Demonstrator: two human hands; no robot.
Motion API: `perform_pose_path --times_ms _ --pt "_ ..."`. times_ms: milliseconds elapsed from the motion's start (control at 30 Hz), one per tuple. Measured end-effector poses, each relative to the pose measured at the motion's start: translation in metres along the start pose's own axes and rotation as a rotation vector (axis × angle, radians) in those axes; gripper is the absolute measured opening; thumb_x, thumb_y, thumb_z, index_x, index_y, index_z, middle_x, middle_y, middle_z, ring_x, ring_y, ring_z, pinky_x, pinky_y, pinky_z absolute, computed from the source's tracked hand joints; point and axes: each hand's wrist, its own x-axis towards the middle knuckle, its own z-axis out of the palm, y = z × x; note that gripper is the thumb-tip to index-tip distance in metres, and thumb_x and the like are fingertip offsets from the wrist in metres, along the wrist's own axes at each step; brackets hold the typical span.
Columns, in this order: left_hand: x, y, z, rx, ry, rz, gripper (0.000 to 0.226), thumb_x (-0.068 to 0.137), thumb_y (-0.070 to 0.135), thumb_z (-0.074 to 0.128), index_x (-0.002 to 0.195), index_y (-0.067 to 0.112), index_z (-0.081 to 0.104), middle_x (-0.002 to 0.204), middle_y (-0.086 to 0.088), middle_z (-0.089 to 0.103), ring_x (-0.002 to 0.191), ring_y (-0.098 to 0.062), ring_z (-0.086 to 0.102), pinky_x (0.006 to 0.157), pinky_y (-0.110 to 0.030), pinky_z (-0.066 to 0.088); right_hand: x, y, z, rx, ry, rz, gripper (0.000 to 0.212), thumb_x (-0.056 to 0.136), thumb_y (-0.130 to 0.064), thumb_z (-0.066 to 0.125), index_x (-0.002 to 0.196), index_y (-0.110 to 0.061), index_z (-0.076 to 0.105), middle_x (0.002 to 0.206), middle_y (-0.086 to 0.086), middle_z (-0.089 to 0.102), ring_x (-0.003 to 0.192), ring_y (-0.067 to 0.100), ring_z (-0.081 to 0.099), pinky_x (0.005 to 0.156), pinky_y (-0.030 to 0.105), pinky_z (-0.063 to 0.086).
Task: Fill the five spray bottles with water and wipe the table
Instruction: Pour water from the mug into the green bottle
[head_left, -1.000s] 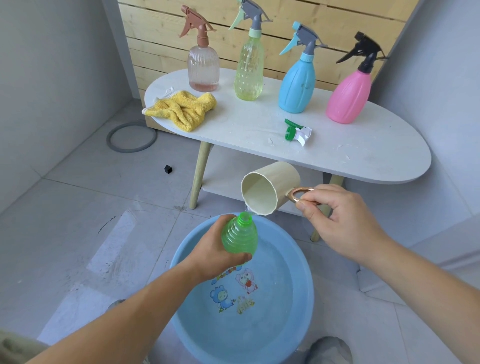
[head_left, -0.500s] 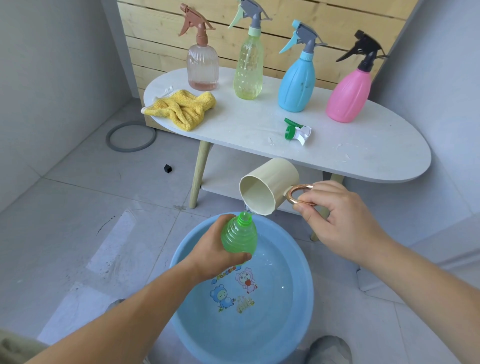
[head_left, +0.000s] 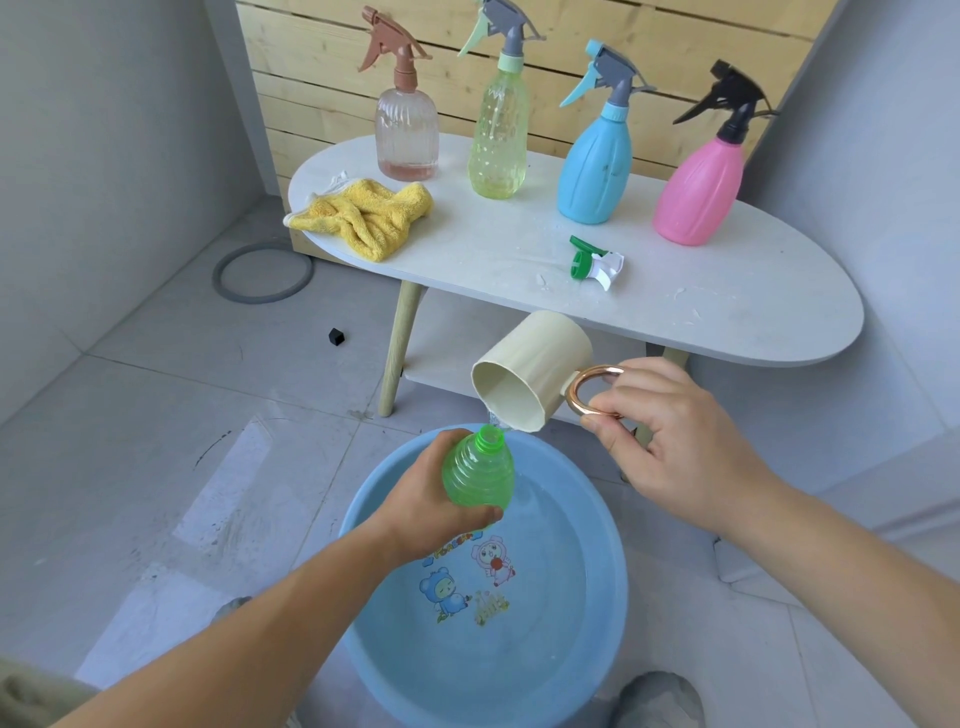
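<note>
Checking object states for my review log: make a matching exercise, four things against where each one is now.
1. green bottle
2. cream cup
3. loose spray head
4. yellow cloth

A. on the table's left end
B. gripped by left hand over the basin
C. on the table near the blue bottle
D. tilted, handle in right hand

Pairs: 1-B, 2-D, 3-C, 4-A

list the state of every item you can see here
green bottle, uncapped, gripped by left hand over basin, water running in
cup, tipped, pouring, right hand holding its handle
spray head, off its bottle, lying on table
clear bottle, capped, upright
yellow-green bottle, capped, upright
blue bottle, capped, upright
pink bottle, capped, upright
cloth, crumpled on the table
basin, holding water
</note>
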Motion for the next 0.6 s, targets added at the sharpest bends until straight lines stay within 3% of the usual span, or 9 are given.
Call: perform_pose_path --times_ms 267,467,600 --pt "0.001 -0.002 0.0 0.012 0.006 0.0 0.075 0.073 0.017 0.089 0.129 0.036 0.044 0.113 0.009 0.058 0.092 -0.006 0.061 0.06 -0.01 0.05 0.0 0.003 0.002 -0.119 -0.008 -0.156 0.026 0.094 -0.028 0.053 0.082 -0.013 0.07 0.074 -0.007 0.052 0.098 0.028 0.052 0.091 0.031 0.043" --pt "0.002 -0.006 0.0 0.026 0.015 -0.001 0.077 0.071 0.021 0.091 0.129 0.039 0.044 0.116 0.012 0.058 0.102 -0.006 0.058 0.063 -0.005 0.047 -0.001 -0.001 0.009 -0.235 -0.028 -0.285 0.029 0.097 -0.026 0.049 0.083 -0.013 0.071 0.076 -0.002 0.056 0.097 0.031 0.053 0.088 0.032 0.044" --pt "0.003 -0.009 0.001 0.015 0.02 -0.002 0.075 0.071 0.019 0.09 0.13 0.035 0.046 0.115 0.01 0.059 0.099 -0.006 0.059 0.06 -0.006 0.047 -0.003 -0.002 0.016 -0.073 -0.019 -0.096 0.026 0.095 -0.029 0.051 0.084 -0.015 0.07 0.076 -0.01 0.057 0.097 0.022 0.053 0.091 0.027 0.042"
